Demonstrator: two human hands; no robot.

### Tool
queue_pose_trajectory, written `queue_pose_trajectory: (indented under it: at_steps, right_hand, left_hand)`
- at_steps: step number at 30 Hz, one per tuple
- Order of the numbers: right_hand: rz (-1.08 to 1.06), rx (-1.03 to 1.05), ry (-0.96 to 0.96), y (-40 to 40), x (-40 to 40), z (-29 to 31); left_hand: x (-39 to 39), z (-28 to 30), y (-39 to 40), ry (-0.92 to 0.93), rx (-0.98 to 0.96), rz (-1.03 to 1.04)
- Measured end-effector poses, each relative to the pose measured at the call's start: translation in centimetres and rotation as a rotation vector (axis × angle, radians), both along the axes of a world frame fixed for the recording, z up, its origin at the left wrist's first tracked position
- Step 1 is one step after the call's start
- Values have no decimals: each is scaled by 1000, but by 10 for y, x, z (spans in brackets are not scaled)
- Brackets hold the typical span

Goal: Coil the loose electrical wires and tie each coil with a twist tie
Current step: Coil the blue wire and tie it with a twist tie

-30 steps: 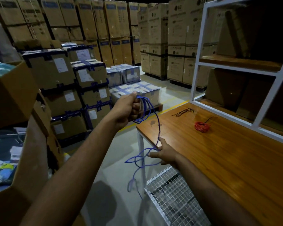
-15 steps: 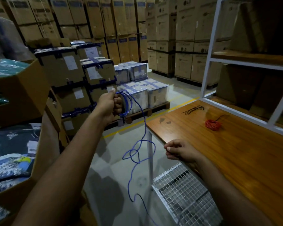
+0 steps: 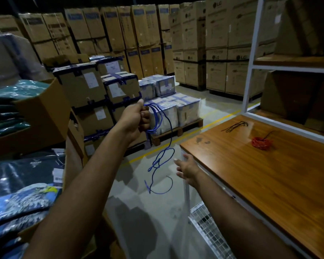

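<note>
Stacks of cardboard boxes (image 3: 138, 34) fill the upper half of the frame, with taped cartons on a pallet (image 3: 176, 128) at centre. Your wooden table (image 3: 260, 174) takes up the right side, under a white shelf frame (image 3: 251, 68), and a wire mesh basket (image 3: 209, 230) sits below its near edge at the bottom. At lower left lie plastic-wrapped printed packs (image 3: 22, 199) beside an open carton.

Your left hand (image 3: 137, 116), at centre, grips several loops of the blue wire (image 3: 158, 118) in a closed fist; the wire's loose tail hangs down from the loops, twisting and curling above the floor. Your right hand (image 3: 186, 168), lower and to the right, is spread with fingers relaxed, just off the table's corner and apart from the dangling tail.

On the table's far end rests a coiled red wire (image 3: 261, 143), and to its upper left a small bunch of black twist ties (image 3: 236, 126).
</note>
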State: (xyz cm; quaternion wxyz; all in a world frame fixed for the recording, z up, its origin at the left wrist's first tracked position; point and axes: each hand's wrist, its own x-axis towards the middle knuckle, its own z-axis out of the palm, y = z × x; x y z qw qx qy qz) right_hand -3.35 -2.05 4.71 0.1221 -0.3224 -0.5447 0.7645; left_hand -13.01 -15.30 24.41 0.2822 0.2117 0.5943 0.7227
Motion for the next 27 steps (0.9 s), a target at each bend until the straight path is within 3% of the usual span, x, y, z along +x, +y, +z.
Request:
queue_pose_trajectory:
  at_steps: [8,11,15,20,27]
  right_hand:
    - [98,-159,-57,-25,-20,-11]
    - [88,-114,-87,-33,-17,-15]
    - [0,41,-7,-29,-10,-5]
    - [116,321,48,-26,0,23]
    - [275,-13,201,-23,13,35]
  left_hand:
    - [-16,0,-13,-55,13,-7]
    - [-20,-4,-14,-52,19,10]
    - [-24,-15,-14,75,-92,41]
    - [-25,-42,-3,189,-261,46]
    - [-25,-66,9,612,-496,253]
